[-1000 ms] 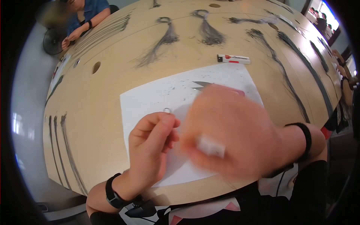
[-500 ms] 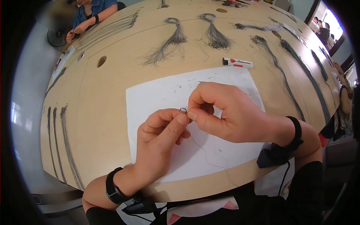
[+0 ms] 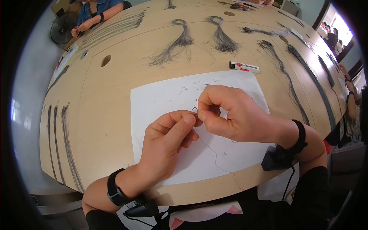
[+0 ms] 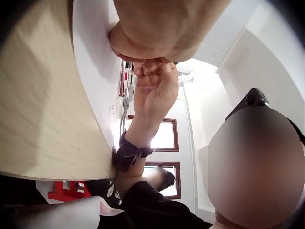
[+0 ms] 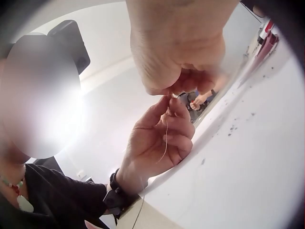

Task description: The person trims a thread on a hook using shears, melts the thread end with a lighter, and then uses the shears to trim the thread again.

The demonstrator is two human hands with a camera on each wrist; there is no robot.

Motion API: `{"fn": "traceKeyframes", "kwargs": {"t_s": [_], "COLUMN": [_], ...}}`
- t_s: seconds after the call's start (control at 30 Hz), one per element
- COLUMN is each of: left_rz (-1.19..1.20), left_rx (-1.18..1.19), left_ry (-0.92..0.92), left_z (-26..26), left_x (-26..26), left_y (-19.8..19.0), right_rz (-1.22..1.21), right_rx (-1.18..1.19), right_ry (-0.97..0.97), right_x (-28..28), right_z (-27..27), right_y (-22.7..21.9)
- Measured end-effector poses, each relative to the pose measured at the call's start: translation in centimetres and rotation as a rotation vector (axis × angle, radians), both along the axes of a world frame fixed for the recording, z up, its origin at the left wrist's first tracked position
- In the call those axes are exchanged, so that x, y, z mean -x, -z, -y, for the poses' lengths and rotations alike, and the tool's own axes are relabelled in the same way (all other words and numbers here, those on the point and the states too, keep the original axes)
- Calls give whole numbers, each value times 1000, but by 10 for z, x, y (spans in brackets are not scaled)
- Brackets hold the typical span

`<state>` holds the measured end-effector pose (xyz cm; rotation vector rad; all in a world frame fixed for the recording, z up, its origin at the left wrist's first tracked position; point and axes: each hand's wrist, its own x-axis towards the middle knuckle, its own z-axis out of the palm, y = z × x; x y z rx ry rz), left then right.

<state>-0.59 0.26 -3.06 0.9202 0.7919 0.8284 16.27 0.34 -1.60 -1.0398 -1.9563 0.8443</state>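
Knot work, apparently: left hand [image 3: 165,140] pinches small dark wire loop [image 3: 194,107], right hand [image 3: 238,118] pinches thin pale line [image 5: 167,131]; next: even pull.

Bright window glare at upper right of the head view, soft shadow on the white paper [image 3: 184,153], curved wide-angle distortion, dark corners.

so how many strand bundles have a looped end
2: left looped bundle and right looped bundle, side by side beyond the white paper. Another bundle, cut off above, may hide one.
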Motion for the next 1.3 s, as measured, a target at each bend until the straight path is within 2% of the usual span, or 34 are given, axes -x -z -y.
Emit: {"fn": "traceKeyframes", "kwargs": {"t_s": [0.17, 0.63, 0.73, 0.9, 1.0, 1.07, 1.1, 1.17, 1.3], "left_rz": [65, -59, -21, -18, 7, 27, 33, 38, 18], "left_rx": [23, -58, -26, -28, 14, 30, 32, 34, 19], "left_ry": [32, 72, 86, 13, -40, -57, -50, -45, -43], "left_z": [-2, -2, -3, -3, -4, -5, -5, -5, -5], "left_x": [4, 1, 5, 5, 3, 3, 3, 3, 2], "left_y": [2, 0, 2, 2, 2, 2, 2, 2, 3], "right_rz": [6, 54, 63, 91, 204, 547, 549, 869, 809], "right_rx": [-11, 22, 25, 3, -21, -199, -200, -110, -194], "right_ry": [-8, -16, -27, -29, 77, 134, 132, 166, 66], "right_x": [-1, -3, -3, -5, -20, -34, -39, -50, -60], "right_z": [-1, -1, 0, 1, -7, -12, -10, -6, -10], "right_y": [1, -4, -5, -11, -22, -25, -25, -23, -5]}}
